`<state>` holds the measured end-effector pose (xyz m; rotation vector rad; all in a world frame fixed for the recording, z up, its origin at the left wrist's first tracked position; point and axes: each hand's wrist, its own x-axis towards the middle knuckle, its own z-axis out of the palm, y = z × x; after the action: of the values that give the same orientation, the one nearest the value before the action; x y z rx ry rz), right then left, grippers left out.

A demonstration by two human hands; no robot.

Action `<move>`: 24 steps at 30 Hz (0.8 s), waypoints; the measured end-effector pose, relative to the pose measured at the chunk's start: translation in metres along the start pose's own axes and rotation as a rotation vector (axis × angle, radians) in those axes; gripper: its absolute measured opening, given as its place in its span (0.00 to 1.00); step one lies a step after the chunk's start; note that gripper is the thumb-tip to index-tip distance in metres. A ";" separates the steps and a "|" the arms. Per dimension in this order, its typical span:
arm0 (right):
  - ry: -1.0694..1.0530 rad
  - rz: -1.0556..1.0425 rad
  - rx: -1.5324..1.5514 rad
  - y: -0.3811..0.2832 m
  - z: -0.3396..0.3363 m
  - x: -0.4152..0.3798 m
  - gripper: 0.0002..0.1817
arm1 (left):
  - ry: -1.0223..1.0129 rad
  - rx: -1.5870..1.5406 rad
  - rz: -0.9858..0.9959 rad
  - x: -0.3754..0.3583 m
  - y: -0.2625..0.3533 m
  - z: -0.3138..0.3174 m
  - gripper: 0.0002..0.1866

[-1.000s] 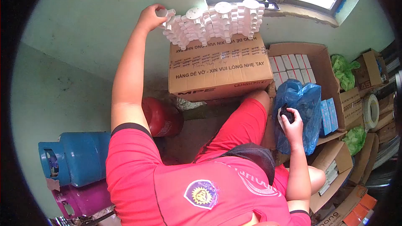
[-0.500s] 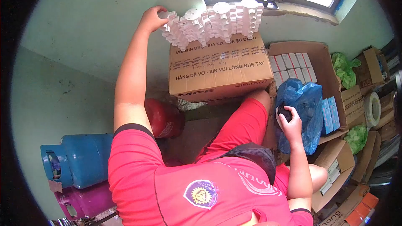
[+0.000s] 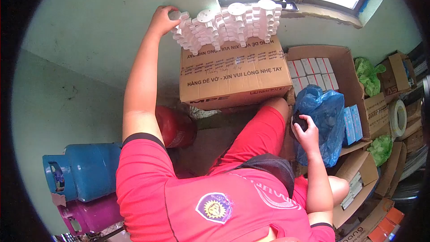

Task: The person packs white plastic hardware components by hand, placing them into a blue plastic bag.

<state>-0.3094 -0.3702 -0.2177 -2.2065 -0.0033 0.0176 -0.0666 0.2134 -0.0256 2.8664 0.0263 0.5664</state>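
Touching the left hand point(image 3: 163, 20) are white fittings point(image 3: 240, 23); right hand point(image 3: 309, 139) holds dark object point(image 3: 299, 118).

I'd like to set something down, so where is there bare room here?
The brown cardboard box has bare top between its front edge and the white plastic fittings crowding its back. On the right, white cartons and a translucent blue plastic bag crowd together.

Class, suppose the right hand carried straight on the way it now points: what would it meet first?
Most likely the blue plastic bag, seen just beyond the right hand and the black object in its grip; the hand might pass above it, as depth is unclear.
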 end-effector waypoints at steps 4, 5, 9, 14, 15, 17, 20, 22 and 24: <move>-0.013 0.021 0.002 -0.001 0.002 0.001 0.20 | 0.007 -0.031 -0.022 0.001 -0.002 0.002 0.27; -0.015 0.023 0.009 -0.002 0.002 0.001 0.20 | 0.013 -0.033 -0.020 0.002 -0.003 0.003 0.27; -0.025 0.028 0.015 -0.004 0.002 0.001 0.20 | 0.090 0.023 0.042 -0.001 -0.008 0.010 0.31; -0.043 0.058 0.033 0.002 0.004 0.002 0.20 | 0.143 0.021 0.062 -0.006 -0.001 0.007 0.31; -0.046 0.062 0.034 0.003 0.004 0.002 0.20 | 0.153 0.021 0.063 -0.006 -0.003 0.008 0.31; -0.039 0.060 0.042 0.005 0.004 0.003 0.20 | 0.172 0.022 0.064 -0.006 -0.006 0.012 0.31; -0.042 0.078 0.040 0.001 0.002 0.003 0.20 | 0.279 0.001 0.106 -0.012 0.002 0.011 0.29; -0.034 0.045 0.043 0.004 0.002 0.006 0.20 | 0.523 0.052 0.205 -0.017 0.011 0.001 0.25; -0.012 0.037 0.165 0.025 0.000 0.013 0.19 | 0.728 0.000 0.288 -0.024 0.049 -0.006 0.21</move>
<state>-0.2965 -0.3856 -0.2381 -2.0408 0.0311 0.0495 -0.0919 0.1651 -0.0188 2.5079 -0.2697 1.6222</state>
